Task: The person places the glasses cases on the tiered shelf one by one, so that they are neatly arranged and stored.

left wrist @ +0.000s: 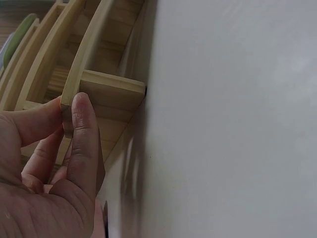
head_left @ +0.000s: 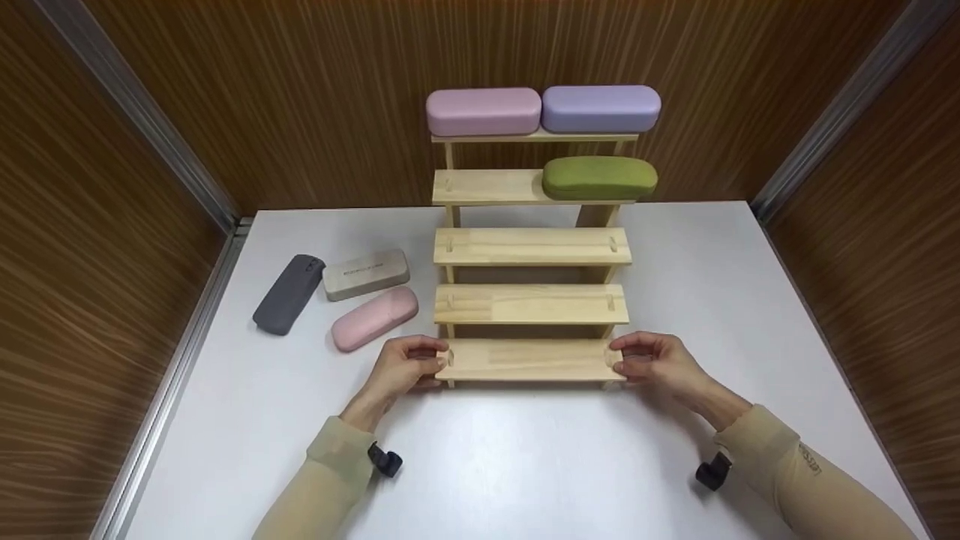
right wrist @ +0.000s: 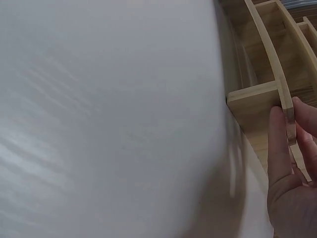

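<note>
A stepped wooden rack (head_left: 532, 360) with five shelves stands on the white table. My left hand (head_left: 405, 366) pinches the left end of its lowest shelf; in the left wrist view the left hand (left wrist: 64, 168) has that board (left wrist: 74, 74) between thumb and fingers. At the shelf's right end, my right hand (head_left: 660, 367) pinches the board, as the right hand (right wrist: 294, 173) also shows in the right wrist view. On the top shelf sit a pink case (head_left: 484, 112) and a lavender case (head_left: 601, 109) side by side. A green case (head_left: 600, 178) rests at the right of the second shelf.
Left of the rack on the table (head_left: 495, 465) lie a dark grey case (head_left: 289, 295), a beige case (head_left: 367, 275) and a smaller pink case (head_left: 375, 319). Wood-patterned panels (head_left: 337, 97) surround the table at the back and both sides.
</note>
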